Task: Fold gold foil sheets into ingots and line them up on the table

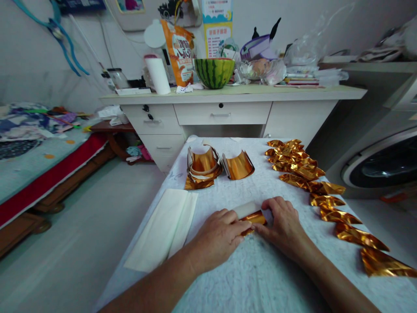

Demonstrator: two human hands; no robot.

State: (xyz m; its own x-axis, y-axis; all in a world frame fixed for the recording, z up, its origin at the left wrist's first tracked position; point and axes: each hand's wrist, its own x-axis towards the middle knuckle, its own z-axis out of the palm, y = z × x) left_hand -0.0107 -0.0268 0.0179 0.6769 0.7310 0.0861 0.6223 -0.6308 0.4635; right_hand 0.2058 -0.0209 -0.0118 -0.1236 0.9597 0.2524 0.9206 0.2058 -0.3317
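Between my hands lies a partly rolled piece of gold foil [256, 218], with a strip of white paper [246, 209] along its far edge. The fingers of my left hand [220, 234] press together on the left end of the foil. My right hand [285, 224] grips the right end, thumb on the near side and fingers curled over the far side. Left of my hands lie folded white paper sheets [163, 230]. Beyond them are a curved stack of gold foil sheets [203, 163] and a smaller curved stack [240, 166]. Several twisted gold foil pieces [301, 161] line the right side.
A cloth-covered table [228, 278] bears all this. Behind it stands a white desk [224, 113] with half a watermelon [214, 73], an orange pouch [180, 54] and a white roll [158, 76]. A bed [48, 161] is at left, a washing machine [381, 143] at right.
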